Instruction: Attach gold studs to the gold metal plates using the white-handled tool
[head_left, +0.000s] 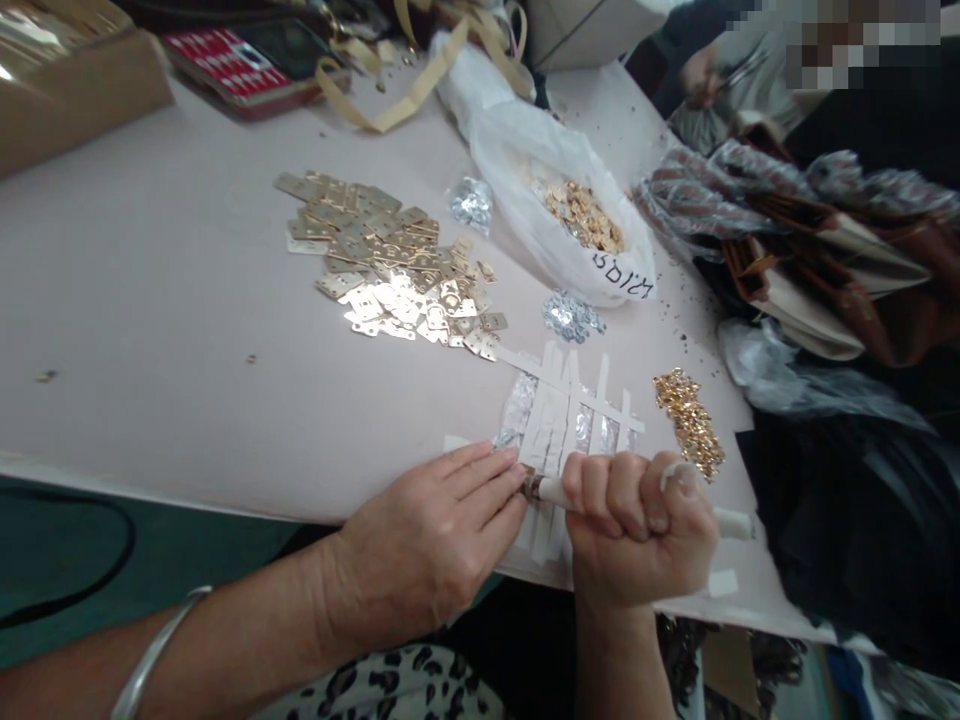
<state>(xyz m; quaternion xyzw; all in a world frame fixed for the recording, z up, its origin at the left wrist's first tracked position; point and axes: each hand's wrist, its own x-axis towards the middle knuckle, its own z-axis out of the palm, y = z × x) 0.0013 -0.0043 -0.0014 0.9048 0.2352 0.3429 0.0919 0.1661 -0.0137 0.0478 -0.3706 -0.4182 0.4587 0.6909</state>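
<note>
My right hand [637, 520] is wrapped in a fist around a white-handled tool [553, 490] with a metal collar at its left end. The handle's other end sticks out past my thumb, which wears a whitish wrap. My left hand [442, 530] lies palm down, fingers stretched out, their tips beside the tool's metal end. What sits under those fingertips is hidden. Just beyond both hands, strips of white tape [574, 400] cross a clear plastic-covered patch on the table.
Gold metal plates [390, 260] lie in a pile, with small silver pieces [571, 316] and gold pieces [688, 422] nearby. A white bag [517, 170] holds more gold pieces. Brown bags [840, 270] crowd the right; a cardboard box [82, 110] stands left. Another person's hand [701, 80] shows at upper right.
</note>
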